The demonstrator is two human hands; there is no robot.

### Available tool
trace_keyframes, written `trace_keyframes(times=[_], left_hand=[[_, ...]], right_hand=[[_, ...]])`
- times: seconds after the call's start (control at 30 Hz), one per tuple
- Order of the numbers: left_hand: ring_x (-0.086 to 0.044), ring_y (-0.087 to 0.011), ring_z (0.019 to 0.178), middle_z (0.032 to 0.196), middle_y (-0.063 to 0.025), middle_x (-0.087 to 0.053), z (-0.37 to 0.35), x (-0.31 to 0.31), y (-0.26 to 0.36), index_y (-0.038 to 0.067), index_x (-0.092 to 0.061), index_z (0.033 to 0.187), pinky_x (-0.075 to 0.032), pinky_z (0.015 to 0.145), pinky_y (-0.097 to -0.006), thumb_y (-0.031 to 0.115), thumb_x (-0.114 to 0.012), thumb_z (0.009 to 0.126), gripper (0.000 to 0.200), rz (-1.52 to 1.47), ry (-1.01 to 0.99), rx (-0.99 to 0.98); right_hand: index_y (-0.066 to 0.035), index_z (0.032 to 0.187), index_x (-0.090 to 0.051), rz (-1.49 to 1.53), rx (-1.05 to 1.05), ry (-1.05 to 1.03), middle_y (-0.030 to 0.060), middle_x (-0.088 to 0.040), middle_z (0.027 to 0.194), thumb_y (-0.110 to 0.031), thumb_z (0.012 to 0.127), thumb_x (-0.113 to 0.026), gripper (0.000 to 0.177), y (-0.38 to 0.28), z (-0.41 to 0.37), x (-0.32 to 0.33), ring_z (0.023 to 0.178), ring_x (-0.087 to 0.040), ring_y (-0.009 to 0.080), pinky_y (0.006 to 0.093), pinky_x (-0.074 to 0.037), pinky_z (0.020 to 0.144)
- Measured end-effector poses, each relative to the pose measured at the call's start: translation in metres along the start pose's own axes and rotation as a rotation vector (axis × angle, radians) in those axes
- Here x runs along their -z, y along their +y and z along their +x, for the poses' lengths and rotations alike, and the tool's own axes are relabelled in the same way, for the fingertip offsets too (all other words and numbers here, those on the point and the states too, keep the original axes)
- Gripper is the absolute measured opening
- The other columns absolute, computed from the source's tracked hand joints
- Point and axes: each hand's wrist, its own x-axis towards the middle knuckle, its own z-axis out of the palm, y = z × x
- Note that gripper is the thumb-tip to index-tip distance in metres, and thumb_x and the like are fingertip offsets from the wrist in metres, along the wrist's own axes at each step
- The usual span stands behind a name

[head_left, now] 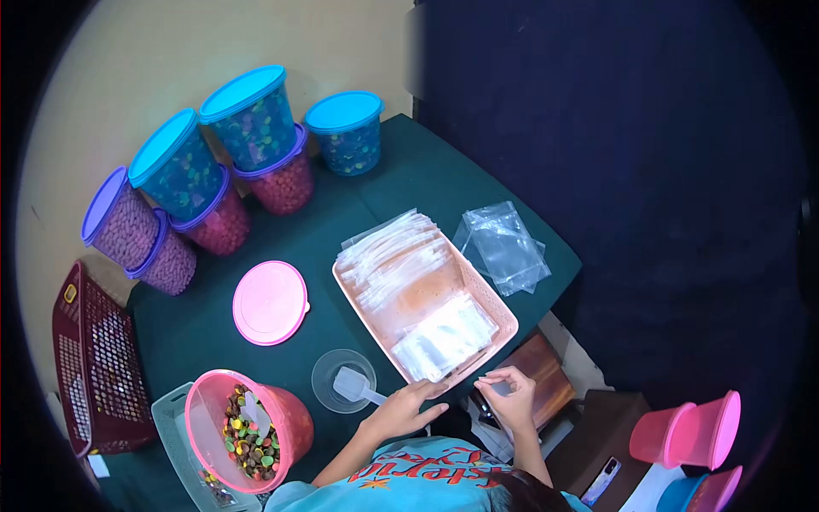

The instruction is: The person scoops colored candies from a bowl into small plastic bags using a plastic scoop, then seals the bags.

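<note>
My left hand (406, 413) lies at the near edge of a peach plastic basket (375, 328), fingers stretched out and thumb apart. Just left of it, a white scoop (351, 384) rests in a clear round bowl (319, 397), its handle reaching toward my wrist. My right hand (512, 399) is raised right of the basket's near corner, thumb and fingertips pinched together; whatever is between them is too small to make out. Inside the basket, flat clear packets (448, 337) lie at the near end and a row of upright packets (397, 260) fills the far end.
A pink tub (294, 427) of colourful candies leans in a grey-green tray (175, 418). Clear bags (508, 247) lie right of the basket, a pink lid (270, 303) to its left. Lidded tubs (247, 119) stand stacked behind. A maroon basket (111, 375) is far left, pink tubs (687, 433) lower right.
</note>
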Motion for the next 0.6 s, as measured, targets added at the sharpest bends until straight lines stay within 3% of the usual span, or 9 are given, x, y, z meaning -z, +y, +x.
trace_keyframes(times=[0.1,0.2,0.27,0.3,0.37,0.4,0.6], left_hand=[[-0.054,-0.0337,0.092,0.098,-0.0208,-0.055,-0.002,-0.004,0.004,-0.002,-0.050,0.110,-0.043,0.081,-0.0376,0.028,-0.054,0.082,0.041,-0.020,0.002,0.101],[-0.051,-0.0348,0.097,0.103,-0.0221,-0.052,-0.004,-0.008,0.018,-0.003,-0.047,0.113,-0.042,0.084,-0.0377,0.029,-0.054,0.082,0.046,0.071,0.015,0.204],[-0.051,-0.0350,0.097,0.103,-0.0222,-0.051,-0.005,-0.013,0.026,-0.003,-0.047,0.113,-0.042,0.084,-0.0379,0.030,-0.054,0.082,0.046,0.077,0.082,0.258],[-0.051,-0.0352,0.098,0.103,-0.0223,-0.051,-0.006,-0.017,0.029,-0.003,-0.047,0.113,-0.041,0.085,-0.0382,0.030,-0.054,0.082,0.046,0.092,0.124,0.282],[-0.051,-0.0339,0.097,0.101,-0.0214,-0.052,-0.008,-0.024,0.033,-0.002,-0.046,0.114,-0.042,0.082,-0.0378,0.031,-0.054,0.082,0.047,0.104,0.194,0.307],[-0.051,-0.0344,0.097,0.100,-0.0212,-0.052,-0.008,-0.023,0.041,-0.001,-0.047,0.114,-0.042,0.083,-0.0385,0.030,-0.053,0.082,0.045,0.094,0.227,0.367],[-0.053,-0.0316,0.095,0.100,-0.0170,-0.054,-0.010,-0.042,0.056,0.002,-0.050,0.111,-0.042,0.082,-0.0367,0.028,-0.055,0.082,0.039,0.102,0.485,0.511]], right_hand=[[0.001,0.079,-0.060,-0.005,0.033,-0.079,0.0085,-0.065,0.071,-0.004,0.070,-0.068,0.013,0.009,0.030,-0.005,0.067,-0.063,0.0129,0.0228,-0.047,0.063],[0.001,0.089,-0.060,-0.102,-0.039,-0.299,0.0132,-0.064,0.081,-0.008,0.069,-0.069,0.023,0.013,0.067,-0.015,0.076,-0.064,0.0184,0.0259,-0.048,0.067],[-0.002,0.112,-0.050,-0.290,0.317,-0.625,0.0172,-0.055,0.109,-0.017,0.063,-0.072,0.057,0.028,0.091,-0.027,0.105,-0.053,0.0259,0.0366,-0.041,0.086],[-0.002,0.112,-0.050,-0.273,0.326,-0.663,0.0172,-0.055,0.109,-0.017,0.063,-0.072,0.057,0.029,0.098,-0.031,0.105,-0.053,0.0259,0.0366,-0.041,0.086],[-0.006,0.128,-0.033,-0.616,0.416,-0.898,0.0155,-0.037,0.131,-0.027,0.054,-0.076,0.088,0.031,0.109,-0.040,0.125,-0.029,0.0309,0.0453,-0.023,0.100],[-0.008,0.132,-0.026,-0.659,0.380,-0.984,0.0132,-0.030,0.135,-0.032,0.049,-0.078,0.101,0.039,0.113,-0.046,0.129,-0.021,0.0291,0.0476,-0.014,0.103],[-0.010,0.131,-0.028,-0.633,0.473,-1.074,0.0145,-0.033,0.131,-0.033,0.043,-0.080,0.104,0.049,0.122,-0.059,0.126,-0.025,0.0299,0.0480,-0.013,0.102]])
